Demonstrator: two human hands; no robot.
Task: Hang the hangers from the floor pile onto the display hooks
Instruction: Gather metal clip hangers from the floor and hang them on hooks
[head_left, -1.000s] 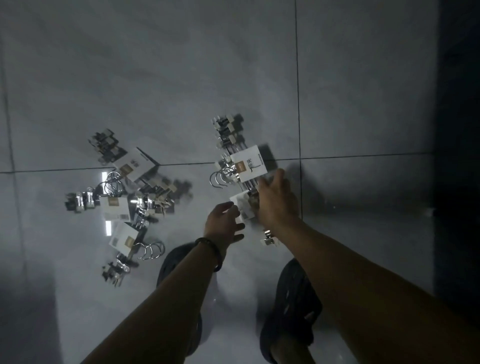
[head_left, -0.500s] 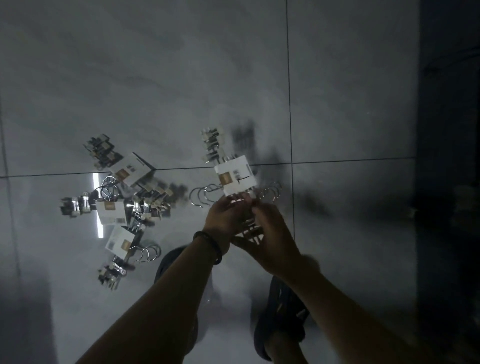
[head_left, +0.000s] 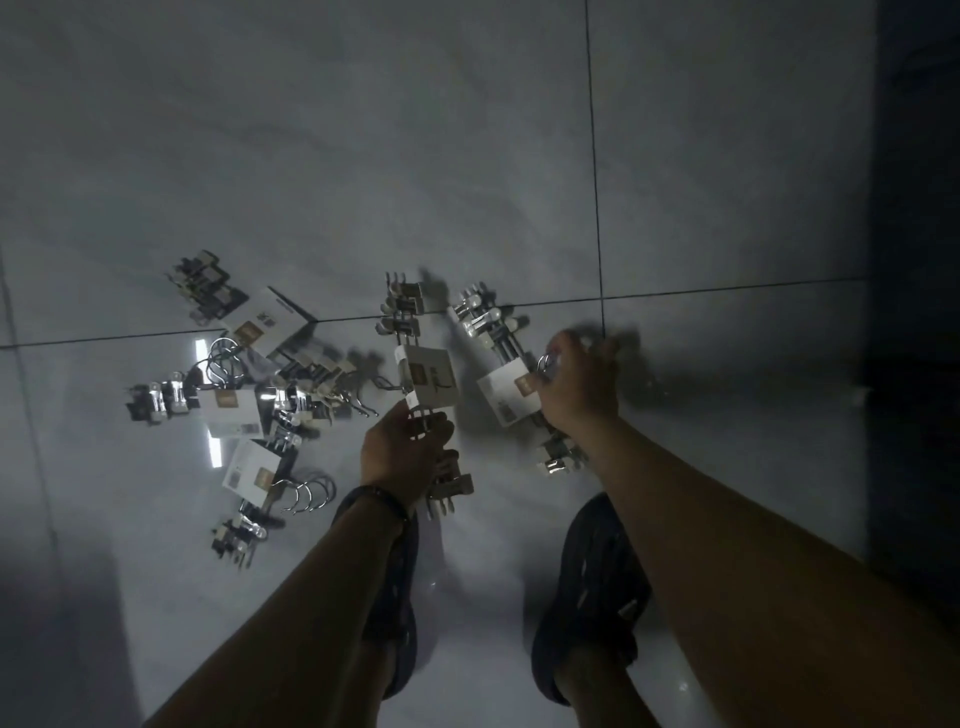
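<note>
1. Both forearms are bare — no sleeves show anywhere along them up to the bottom edge of the view.
2. The left hand (head_left: 402, 449) is bare, without glove or ring that can be made out.
3. A dark wristband (head_left: 375, 499) circles the left wrist, just below the left hand; it looks thin and rounded, like a cord or bead bracelet — detail is lost in the dim light.
4. The right hand (head_left: 576, 387) is bare; its wrist carries nothing.
5. Dark shoes cover both feet: the left shoe (head_left: 397, 613) well below the wristband, the right shoe (head_left: 587, 597) further right, with faint pale flecks on its upper.
</note>
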